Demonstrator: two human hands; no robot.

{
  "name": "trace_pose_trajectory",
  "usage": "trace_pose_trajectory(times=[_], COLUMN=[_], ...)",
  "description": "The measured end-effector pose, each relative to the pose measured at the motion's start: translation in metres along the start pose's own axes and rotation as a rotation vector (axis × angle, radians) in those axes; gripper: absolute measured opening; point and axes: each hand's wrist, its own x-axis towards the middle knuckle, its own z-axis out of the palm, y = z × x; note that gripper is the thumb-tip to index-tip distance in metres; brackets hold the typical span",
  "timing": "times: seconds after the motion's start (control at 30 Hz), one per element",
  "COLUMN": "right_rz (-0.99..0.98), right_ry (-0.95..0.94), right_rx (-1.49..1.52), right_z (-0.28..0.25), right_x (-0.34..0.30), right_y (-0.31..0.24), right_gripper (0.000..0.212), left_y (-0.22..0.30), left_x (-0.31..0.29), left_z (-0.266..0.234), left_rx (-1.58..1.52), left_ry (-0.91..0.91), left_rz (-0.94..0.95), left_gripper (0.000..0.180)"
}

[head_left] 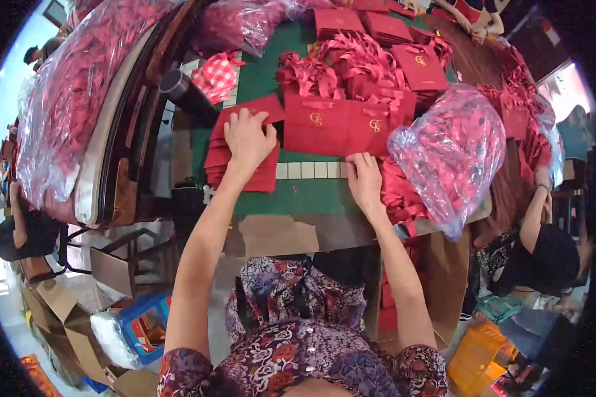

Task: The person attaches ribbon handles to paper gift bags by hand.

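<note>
My left hand (248,139) lies spread on a fanned stack of red pouches (251,175) at the left of the green table. Directly right of it, flat red bags (316,126) with gold lettering and ribbon lie side by side. Fingers stretched and thumb apart, my right hand (365,180) rests by the lower edge of the right-hand bag (379,132), and seems to touch it. Neither hand grips anything. Behind the bags is a heap of red ribbon loops (361,63), with another gold-marked bag (420,66) at its right.
A clear plastic bag full of red pieces (453,152) stands close to my right hand. A dark tumbler (187,96) and a red checked cloth (216,78) are beyond my left hand. Pale tiles (308,170) line the green tabletop (304,198). Other people sit on both sides.
</note>
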Motion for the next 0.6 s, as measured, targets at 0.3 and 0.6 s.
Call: trace_pose_trajectory(times=[0.3,0.6], right_rz=[0.127,0.317], right_ry=[-0.020,-0.004], right_rx=[0.272,0.600], right_z=[-0.015,-0.077], right_x=[-0.006,0.007], right_y=[0.005,-0.062], right_gripper=[0.009,0.009], left_y=[0.022,0.099], left_x=[-0.053,-0.220], left_z=[-0.064,-0.056], left_rx=[-0.281,-0.433], left_ry=[0.380,-0.088], left_rz=[0.292,0.535], left_gripper=[0.035,0.048])
